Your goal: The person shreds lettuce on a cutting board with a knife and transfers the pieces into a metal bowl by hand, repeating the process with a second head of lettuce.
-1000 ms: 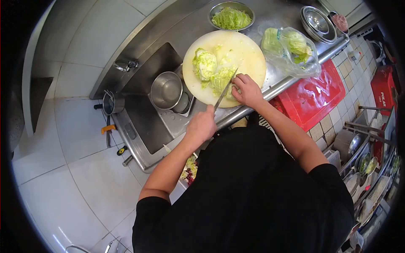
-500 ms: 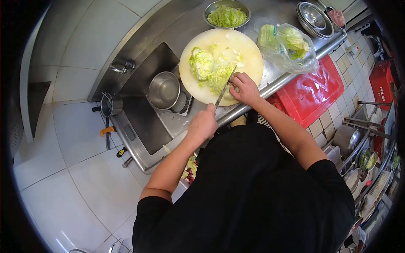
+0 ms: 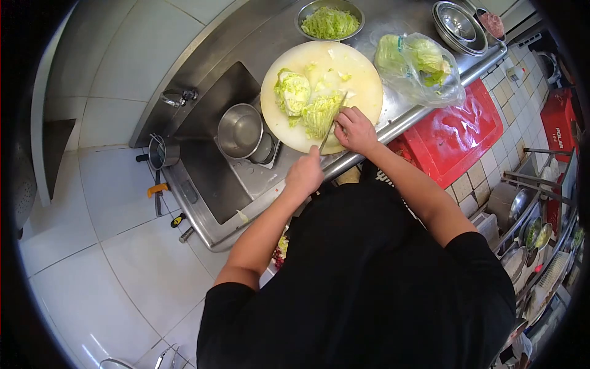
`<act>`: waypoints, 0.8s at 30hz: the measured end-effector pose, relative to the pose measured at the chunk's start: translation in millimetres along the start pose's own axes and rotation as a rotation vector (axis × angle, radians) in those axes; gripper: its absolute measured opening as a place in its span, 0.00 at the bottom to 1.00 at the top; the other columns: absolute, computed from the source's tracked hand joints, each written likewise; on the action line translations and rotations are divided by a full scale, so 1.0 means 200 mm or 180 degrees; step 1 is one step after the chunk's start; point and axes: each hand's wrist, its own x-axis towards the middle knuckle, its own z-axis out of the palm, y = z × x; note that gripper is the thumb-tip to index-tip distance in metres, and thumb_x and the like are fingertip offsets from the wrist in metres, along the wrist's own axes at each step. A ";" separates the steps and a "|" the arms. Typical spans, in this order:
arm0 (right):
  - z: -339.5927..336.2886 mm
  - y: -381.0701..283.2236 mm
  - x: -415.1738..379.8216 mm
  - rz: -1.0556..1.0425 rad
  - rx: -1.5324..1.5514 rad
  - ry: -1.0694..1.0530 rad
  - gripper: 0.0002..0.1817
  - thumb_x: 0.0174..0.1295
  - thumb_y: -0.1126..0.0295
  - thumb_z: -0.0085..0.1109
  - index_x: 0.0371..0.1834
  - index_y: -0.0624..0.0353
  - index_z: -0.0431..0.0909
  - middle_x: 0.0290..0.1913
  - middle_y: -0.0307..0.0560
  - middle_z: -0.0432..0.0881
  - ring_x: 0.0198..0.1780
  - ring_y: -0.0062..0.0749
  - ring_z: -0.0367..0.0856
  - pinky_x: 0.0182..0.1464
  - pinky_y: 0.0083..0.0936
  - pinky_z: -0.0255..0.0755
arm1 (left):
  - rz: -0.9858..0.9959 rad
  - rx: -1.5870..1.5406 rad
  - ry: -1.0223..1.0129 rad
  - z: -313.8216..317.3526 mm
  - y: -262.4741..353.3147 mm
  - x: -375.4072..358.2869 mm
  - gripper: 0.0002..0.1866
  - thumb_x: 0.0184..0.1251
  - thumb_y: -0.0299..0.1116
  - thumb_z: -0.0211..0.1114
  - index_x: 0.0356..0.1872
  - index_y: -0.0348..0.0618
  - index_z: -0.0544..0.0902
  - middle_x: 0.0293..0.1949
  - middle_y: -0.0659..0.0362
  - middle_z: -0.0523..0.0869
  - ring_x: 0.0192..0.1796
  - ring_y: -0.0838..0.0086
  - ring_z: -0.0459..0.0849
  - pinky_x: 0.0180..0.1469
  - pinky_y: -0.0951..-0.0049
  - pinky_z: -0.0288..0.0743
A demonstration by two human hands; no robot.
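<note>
My left hand [image 3: 305, 174] is closed around the handle of a knife [image 3: 332, 126], whose blade lies along the right side of a cut lettuce piece [image 3: 319, 115]. Curled fingers of my right hand [image 3: 356, 130] hold the end of the lettuce close beside the blade; part of what they grip is hidden. Both the cut piece and a larger lettuce chunk [image 3: 292, 92] to its left rest on a round, pale cutting board [image 3: 362, 77]. Small leaf scraps lie near the board's top.
Beyond the board is a bowl of shredded lettuce [image 3: 330, 23]. A plastic bag of lettuce [image 3: 424, 64] and stacked metal bowls [image 3: 458, 27] are at right. A sink [image 3: 212, 166] with a metal pot [image 3: 239, 131] is at left; a red lid [image 3: 458, 135] is below the counter edge.
My left hand has moved slightly right and up with the knife, and the blade now stands steeper against the lettuce. My right hand has hardly shifted.
</note>
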 end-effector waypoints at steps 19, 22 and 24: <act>-0.01 0.01 -0.01 -0.0046 0.0132 0.0173 0.11 0.51 0.73 0.63 0.38 0.58 0.78 0.40 0.48 0.79 0.39 0.42 0.78 0.43 0.33 0.76 | 0.0065 0.0071 -0.0142 -0.22 0.09 -0.09 0.11 0.72 0.33 0.54 0.48 0.37 0.72 0.35 0.34 0.85 0.41 0.38 0.85 0.47 0.41 0.75; -0.01 0.02 -0.02 -0.0011 0.0128 0.0116 0.10 0.51 0.73 0.63 0.38 0.58 0.78 0.39 0.48 0.79 0.39 0.42 0.78 0.43 0.33 0.76 | -0.0094 0.0092 -0.0260 -0.10 0.07 -0.07 0.11 0.71 0.32 0.53 0.48 0.38 0.73 0.37 0.35 0.85 0.43 0.39 0.85 0.48 0.42 0.76; -0.01 0.01 -0.01 -0.0012 0.0110 0.0042 0.10 0.51 0.73 0.63 0.38 0.58 0.78 0.39 0.48 0.79 0.39 0.42 0.78 0.43 0.33 0.76 | -0.0144 0.0000 -0.0180 0.02 0.03 0.03 0.11 0.71 0.32 0.54 0.49 0.38 0.73 0.36 0.35 0.85 0.43 0.39 0.85 0.48 0.42 0.76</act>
